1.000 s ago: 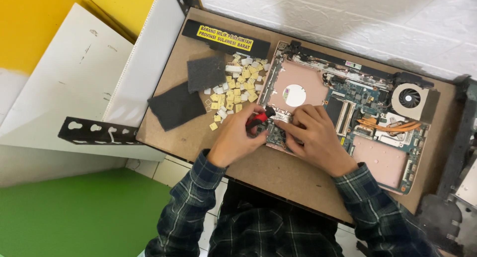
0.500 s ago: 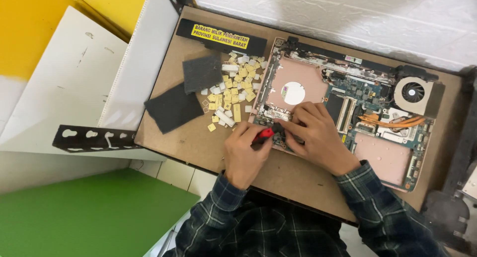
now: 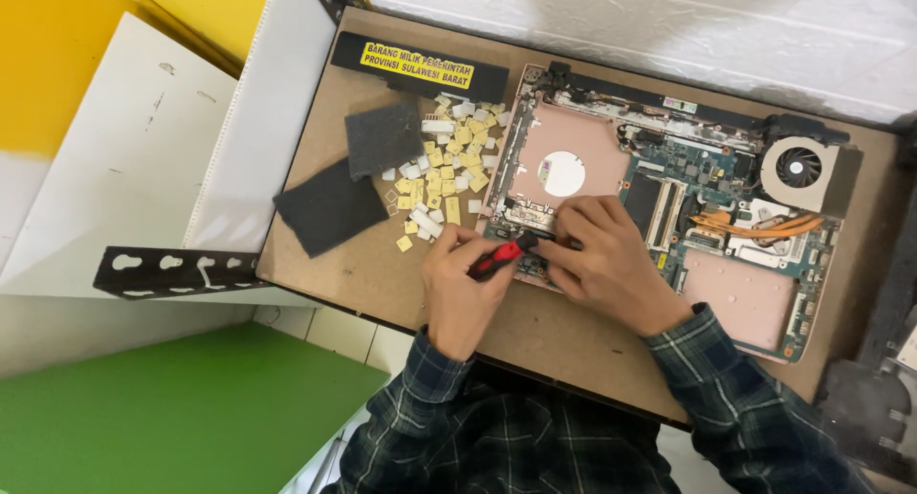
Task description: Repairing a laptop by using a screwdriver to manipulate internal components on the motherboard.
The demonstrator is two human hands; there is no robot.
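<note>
- A red-handled screwdriver (image 3: 499,257) is gripped in the closed left hand (image 3: 463,289), its tip set at the near-left edge of the opened laptop chassis (image 3: 659,207).
- The right hand (image 3: 607,260) is pressed on that edge, fingers curled; nothing is seen held in it.
- The board and fan (image 3: 798,166) are already exposed and remain mounted.
- Loose keycaps (image 3: 444,174) and two dark foam pads (image 3: 330,207) are spread just left on the brown tabletop (image 3: 573,336).

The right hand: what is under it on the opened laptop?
The right hand covers the front edge of the opened laptop. Beside it, pink casing and circuit board show. The part beneath its fingers is hidden.
</note>
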